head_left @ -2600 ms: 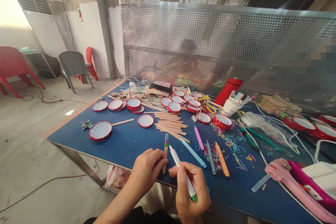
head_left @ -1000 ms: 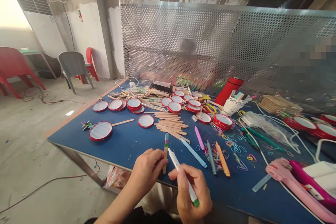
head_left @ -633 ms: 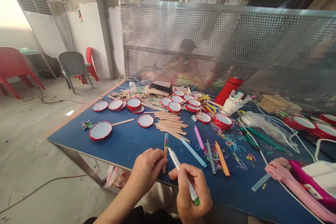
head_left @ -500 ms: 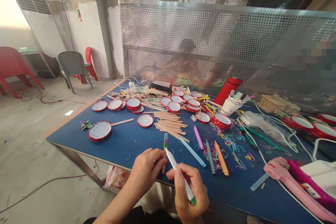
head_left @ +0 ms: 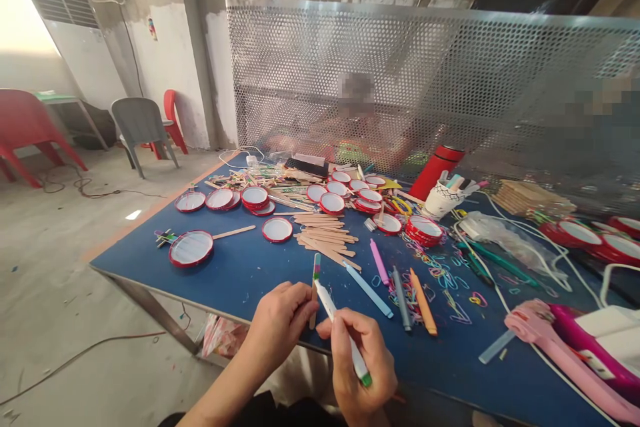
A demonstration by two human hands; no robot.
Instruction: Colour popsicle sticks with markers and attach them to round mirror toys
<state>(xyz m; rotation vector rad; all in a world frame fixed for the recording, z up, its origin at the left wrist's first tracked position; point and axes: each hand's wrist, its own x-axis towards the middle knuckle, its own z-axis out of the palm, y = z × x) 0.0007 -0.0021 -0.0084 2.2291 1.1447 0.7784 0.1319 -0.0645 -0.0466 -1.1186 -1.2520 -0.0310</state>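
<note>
My left hand (head_left: 286, 317) is closed on a wooden craft stick (head_left: 317, 270) at the table's front edge. Bands of blue, purple and green colour the stick's far end. In my right hand (head_left: 363, 360) is a white marker (head_left: 327, 303) with a green end, its tip against the stick just below the coloured bands. Right of the hands lie a light blue marker (head_left: 369, 290), a pink marker (head_left: 379, 261), a grey marker (head_left: 401, 300) and an orange marker (head_left: 423, 303). Plain craft sticks (head_left: 327, 238) lie in a pile beyond.
Several red-rimmed white discs (head_left: 277, 230) lie across the blue table (head_left: 235, 287). A red flask (head_left: 436, 172) and a white pen cup (head_left: 440, 202) stand before a perforated metal screen (head_left: 300, 73). A person (head_left: 357, 127) shows behind it. Colourful rubber bands and a pink tool (head_left: 565, 350) are at right.
The right hand has shifted slightly left, bringing the marker's tip from beside the stick onto it. The left hand keeps its hold on the stick.
</note>
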